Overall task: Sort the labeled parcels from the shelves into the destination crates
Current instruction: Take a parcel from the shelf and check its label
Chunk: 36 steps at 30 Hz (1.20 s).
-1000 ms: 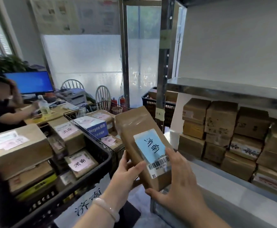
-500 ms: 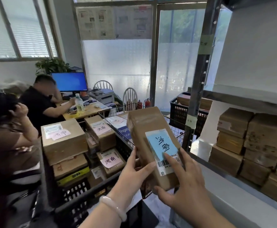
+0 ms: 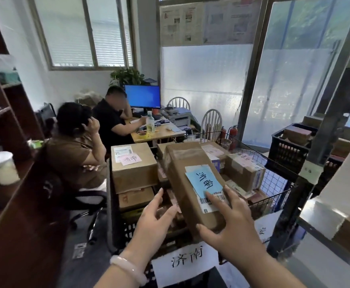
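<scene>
Two hands [image 3: 155, 217] [image 3: 232, 227], two seated people [image 3: 74, 146] [image 3: 111, 119], two white chairs [image 3: 178, 102] [image 3: 211, 121].

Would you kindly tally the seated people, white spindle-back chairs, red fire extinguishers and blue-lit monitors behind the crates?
Seated people: 2
White spindle-back chairs: 2
Red fire extinguishers: 2
Blue-lit monitors: 1
Total: 7

Daylight from the windows [image 3: 82, 32] and frosted glass door [image 3: 290, 80] glares brightly, edges bend, and the dark bookcase [image 3: 9, 183] looks perhaps blurred.
</scene>
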Tool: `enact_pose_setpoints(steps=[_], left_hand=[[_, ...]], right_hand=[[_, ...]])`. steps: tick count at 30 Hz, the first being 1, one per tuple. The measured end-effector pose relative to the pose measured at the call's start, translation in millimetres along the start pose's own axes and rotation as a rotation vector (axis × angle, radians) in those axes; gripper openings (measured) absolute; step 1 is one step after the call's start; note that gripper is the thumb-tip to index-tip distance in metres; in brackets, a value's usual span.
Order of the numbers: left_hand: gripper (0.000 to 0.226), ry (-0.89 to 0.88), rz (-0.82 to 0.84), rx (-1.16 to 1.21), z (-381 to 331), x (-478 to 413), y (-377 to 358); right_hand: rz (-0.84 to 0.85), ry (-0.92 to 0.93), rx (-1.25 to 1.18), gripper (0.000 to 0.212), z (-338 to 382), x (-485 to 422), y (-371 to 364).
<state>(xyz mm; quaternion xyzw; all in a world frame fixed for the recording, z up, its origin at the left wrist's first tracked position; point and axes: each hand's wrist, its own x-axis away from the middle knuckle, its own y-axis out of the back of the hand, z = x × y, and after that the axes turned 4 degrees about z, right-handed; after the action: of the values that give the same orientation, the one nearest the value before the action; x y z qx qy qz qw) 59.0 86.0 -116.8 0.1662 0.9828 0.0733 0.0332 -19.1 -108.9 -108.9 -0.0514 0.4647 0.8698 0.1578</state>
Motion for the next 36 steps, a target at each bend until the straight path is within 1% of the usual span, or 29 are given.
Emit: enact_pose_setpoints(steps=[4, 8, 11, 15, 17, 19, 23, 25, 27, 31, 33, 36], left_hand=[[0.059, 0.038, -0.129, -0.040, 7.9, -11.0, 15.1], [0.064, 0.064, -0.272, -0.081, 11.8, -24.5, 32.3], [0.065, 0.095, -0.361, -0.112, 10.9, -33.1, 39.0], [0.070, 0.090, -0.446, -0.308, 11.0, -33.4, 45.9], [0.075, 0.098, -0.472, -0.478, 10.9, -30.4, 50.5], [0.081, 0.068, -0.453, -0.632, 9.0, -29.6, 52.9], [0.089, -0.021, -0.198, -0.864, 3.8, -42.2, 47.2], [0.090, 0.014, -0.121, -1.042, 3.5, -53.8, 42.3], [0.090, 0.061, -0.088, -1.176, 4.8, -64.5, 38.8], [0.088, 0.087, -0.048, -1.159, 10.7, -75.0, 37.1], [0.085, 0.113, -0.059, -1.143, 15.0, -76.1, 38.7], [0.082, 0.158, -0.096, -1.096, 21.1, -75.1, 43.9]], right_hand=[[0.084, 0.142, 0.001, 0.076, -16.0, -24.2, 2.0], [0.246, 0.258, 0.054, 0.077, -30.1, -54.2, 7.4], [0.355, 0.392, 0.109, 0.076, -30.6, -79.4, 9.7], [0.526, 0.544, 0.135, 0.073, -31.9, -116.2, 20.3], [0.596, 0.601, 0.175, 0.072, -35.1, -133.1, 25.0], [0.654, 0.652, 0.216, 0.071, -38.3, -146.9, 25.5], [0.729, 0.707, 0.220, 0.071, -42.0, -169.9, 17.1], [0.753, 0.728, 0.233, 0.071, -46.7, -180.7, 10.6], [0.782, 0.731, 0.244, 0.071, -54.7, -189.1, 2.9], [0.829, 0.775, 0.269, 0.075, -70.2, -199.2, -15.8], [0.835, 0.798, 0.300, 0.079, -75.4, -205.6, -23.5], [0.866, 0.795, 0.413, 0.087, -80.7, -216.7, -32.3]])
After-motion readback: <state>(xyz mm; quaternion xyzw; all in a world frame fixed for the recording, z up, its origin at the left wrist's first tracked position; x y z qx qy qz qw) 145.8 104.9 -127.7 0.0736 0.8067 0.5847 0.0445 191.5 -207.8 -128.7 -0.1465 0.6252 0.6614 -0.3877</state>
